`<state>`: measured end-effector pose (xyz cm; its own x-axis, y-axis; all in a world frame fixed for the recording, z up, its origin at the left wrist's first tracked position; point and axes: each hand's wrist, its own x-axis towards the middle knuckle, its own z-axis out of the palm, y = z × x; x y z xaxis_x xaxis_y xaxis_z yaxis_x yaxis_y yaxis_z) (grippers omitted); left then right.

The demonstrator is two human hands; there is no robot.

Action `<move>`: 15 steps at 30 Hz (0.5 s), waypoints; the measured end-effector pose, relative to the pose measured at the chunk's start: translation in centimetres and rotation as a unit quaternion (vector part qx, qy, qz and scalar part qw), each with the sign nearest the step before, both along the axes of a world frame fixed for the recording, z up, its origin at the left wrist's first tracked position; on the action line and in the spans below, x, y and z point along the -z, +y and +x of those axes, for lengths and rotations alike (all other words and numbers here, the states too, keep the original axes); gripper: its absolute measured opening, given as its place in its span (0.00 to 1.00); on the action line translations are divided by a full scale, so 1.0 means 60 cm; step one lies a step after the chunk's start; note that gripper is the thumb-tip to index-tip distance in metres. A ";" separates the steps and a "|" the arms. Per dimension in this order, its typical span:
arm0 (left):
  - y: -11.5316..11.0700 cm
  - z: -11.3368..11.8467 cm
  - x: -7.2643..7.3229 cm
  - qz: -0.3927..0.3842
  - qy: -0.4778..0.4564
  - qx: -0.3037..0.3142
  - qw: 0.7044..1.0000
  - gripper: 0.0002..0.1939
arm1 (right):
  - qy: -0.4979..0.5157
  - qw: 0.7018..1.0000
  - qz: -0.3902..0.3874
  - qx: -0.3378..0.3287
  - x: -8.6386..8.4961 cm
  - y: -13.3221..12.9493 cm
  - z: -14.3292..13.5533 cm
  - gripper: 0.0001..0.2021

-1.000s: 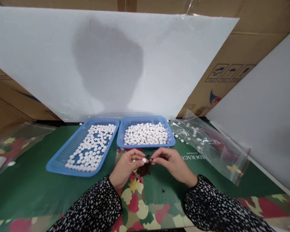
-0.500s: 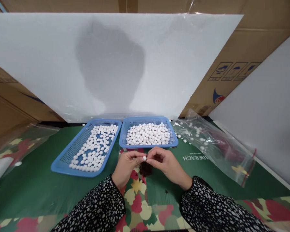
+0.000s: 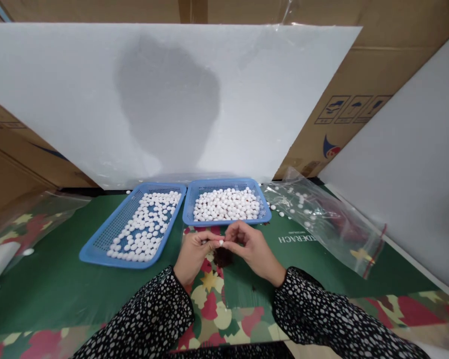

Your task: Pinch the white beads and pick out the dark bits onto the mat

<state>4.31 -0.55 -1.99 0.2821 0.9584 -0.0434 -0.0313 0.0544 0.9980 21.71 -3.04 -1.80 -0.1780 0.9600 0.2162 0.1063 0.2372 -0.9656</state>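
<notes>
Between the fingertips of both hands is a small white ball (image 3: 221, 243). My left hand (image 3: 195, 253) pinches it from the left, thumb and forefinger closed. From the other side my right hand (image 3: 251, 249) closes its thumb and forefinger on the same ball. A small heap of dark reddish-brown strands (image 3: 223, 258) lies on the table just below the fingertips, partly covered by them. Behind my hands stands a blue mesh basket (image 3: 264, 218) full of white balls with brown bits among them. Left of it, a second blue basket (image 3: 97, 249) holds a looser layer of white balls.
A clear zip bag (image 3: 344, 239) with some white balls lies at the right. Another clear bag (image 3: 52, 209) and a white object (image 3: 0, 264) are at the left. A white board (image 3: 247, 99) leans behind the baskets against cardboard. A patterned green sheet (image 3: 60, 304) covers the table.
Both hands stay together on the ball, the fingertips having shifted slightly around it. The right forefinger now bends higher. The whole view has moved a little.
</notes>
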 end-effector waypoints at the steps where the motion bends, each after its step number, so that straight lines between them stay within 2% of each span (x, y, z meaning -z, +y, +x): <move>1: 0.000 0.001 0.000 0.002 0.001 0.004 1.000 0.10 | -0.016 1.000 0.021 -0.009 -0.003 -0.001 0.000 0.07; 3: 0.000 0.002 -0.002 -0.003 -0.017 0.012 1.000 0.10 | -0.050 0.996 0.065 -0.030 -0.010 -0.002 0.003 0.08; 5: -0.001 0.004 -0.008 -0.019 -0.050 0.027 0.998 0.11 | -0.040 0.996 0.063 -0.038 -0.014 -0.005 0.011 0.05; 8: -0.003 0.004 -0.019 -0.044 -0.073 0.058 0.995 0.11 | 0.074 0.994 -0.060 -0.046 -0.014 -0.018 0.041 0.02; 11: -0.004 0.000 -0.026 -0.044 -0.059 0.075 0.994 0.05 | 0.135 0.969 -0.186 -0.092 -0.007 -0.045 0.084 0.02; 13: -0.003 -0.001 -0.026 -0.027 -0.051 0.089 0.994 0.04 | 0.065 0.970 -0.200 -0.121 -0.002 -0.066 0.106 0.04; 15: -0.001 -0.001 -0.021 -0.016 -0.044 0.102 0.994 0.06 | -0.076 0.976 -0.145 -0.144 0.003 -0.087 0.116 0.05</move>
<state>4.27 -0.59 -0.72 0.4742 0.8796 -0.0388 -0.1043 0.0999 0.9895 28.69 -8.25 -1.97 -0.4584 0.8822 -0.1074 0.2222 -0.0032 -0.9750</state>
